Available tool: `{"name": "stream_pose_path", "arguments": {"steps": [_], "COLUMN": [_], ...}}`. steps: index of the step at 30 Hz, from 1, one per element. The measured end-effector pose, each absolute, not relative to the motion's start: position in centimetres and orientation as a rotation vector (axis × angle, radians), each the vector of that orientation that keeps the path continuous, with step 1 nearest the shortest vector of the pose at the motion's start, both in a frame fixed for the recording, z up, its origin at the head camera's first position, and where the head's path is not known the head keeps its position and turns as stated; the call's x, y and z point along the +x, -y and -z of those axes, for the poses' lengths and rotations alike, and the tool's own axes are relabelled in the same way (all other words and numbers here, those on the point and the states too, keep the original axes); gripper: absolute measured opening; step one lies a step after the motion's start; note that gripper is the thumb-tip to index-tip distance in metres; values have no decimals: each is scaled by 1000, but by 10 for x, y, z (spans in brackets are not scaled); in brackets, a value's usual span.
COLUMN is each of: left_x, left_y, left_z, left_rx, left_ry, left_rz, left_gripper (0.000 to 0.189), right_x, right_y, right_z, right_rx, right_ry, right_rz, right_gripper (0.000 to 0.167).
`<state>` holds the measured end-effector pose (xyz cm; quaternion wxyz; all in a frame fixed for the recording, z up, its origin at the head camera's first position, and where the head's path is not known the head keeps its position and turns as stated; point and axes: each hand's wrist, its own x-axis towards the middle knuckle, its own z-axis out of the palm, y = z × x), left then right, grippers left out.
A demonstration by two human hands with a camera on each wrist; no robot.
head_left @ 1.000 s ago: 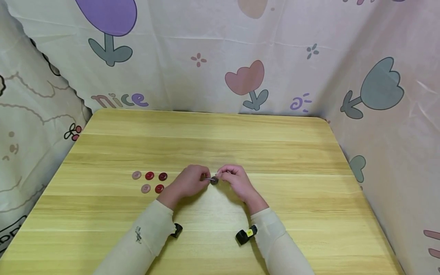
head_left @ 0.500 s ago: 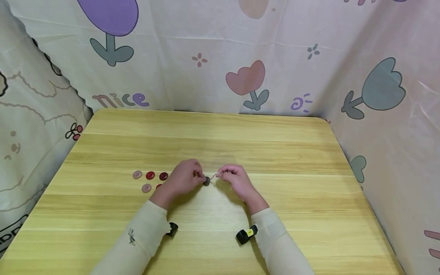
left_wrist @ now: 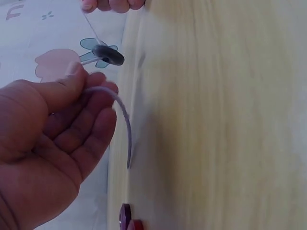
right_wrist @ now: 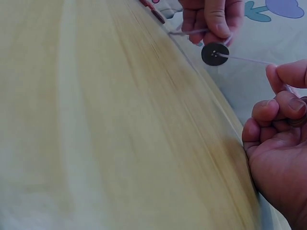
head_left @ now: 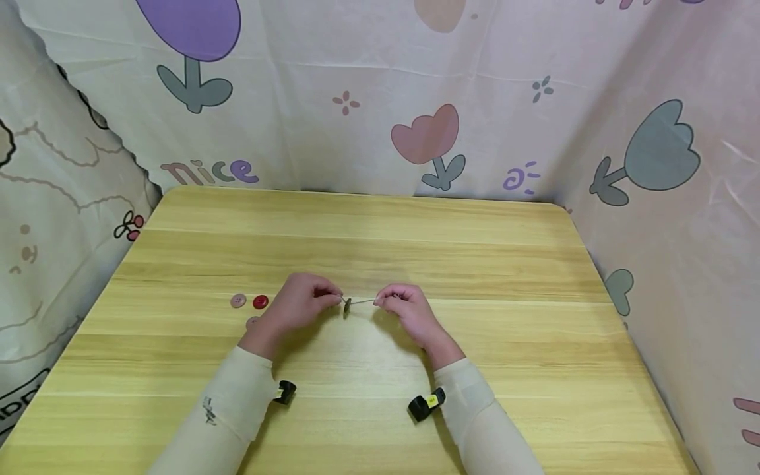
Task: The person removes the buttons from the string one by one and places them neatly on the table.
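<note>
A dark four-hole button (head_left: 347,308) hangs on a thin pale cord (head_left: 363,302) that runs between my two hands above the table. On the left side my left hand (head_left: 303,300) pinches the cord between thumb and index finger. A loose end of the cord (left_wrist: 125,115) curves down past its fingers in the left wrist view. My right hand (head_left: 406,310) pinches the cord on the other side, its remaining fingers curled. Something dark and round-edged (right_wrist: 298,118) shows against those fingers in the right wrist view; its kind is partly hidden.
Left of my hands, a pink button (head_left: 238,301) and a red button (head_left: 260,301) lie on the wooden table (head_left: 475,264). Another pink one (head_left: 252,322) is partly covered by my left arm. A patterned cloth (head_left: 356,145) hangs behind the table.
My left hand has drawn away to the left, and the dark button has shifted left along the cord and turned edge-on. More buttons are now covered. My right hand stays in place.
</note>
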<state>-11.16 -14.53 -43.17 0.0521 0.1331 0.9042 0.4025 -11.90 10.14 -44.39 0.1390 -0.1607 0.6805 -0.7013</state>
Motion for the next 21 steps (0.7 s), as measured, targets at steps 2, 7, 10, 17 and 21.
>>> {"name": "stream_pose_path", "arguments": {"steps": [2, 7, 10, 17, 21], "left_x": [-111, -108, -108, -108, -107], "left_y": [145, 142, 139, 138, 141], "left_z": [432, 430, 429, 427, 427], "left_rx": [371, 233, 182, 191, 172], "left_ry": [-2716, -2559, -2503, -2596, -2593], "left_rz": [-1283, -1559, -1674, -1629, -1625], "left_gripper": [9, 16, 16, 21, 18], "right_x": [-119, -120, -120, -119, -119], "right_y": [-102, -103, -103, -103, -103], "right_z": [443, 443, 444, 444, 444], "right_rx": [-462, -457, -458, -476, -474], "right_ry": [-1970, -1968, -1963, -1957, -1958], "right_rz": [2026, 2022, 2024, 2032, 2034], "right_gripper": [11, 10, 10, 10, 11]}}
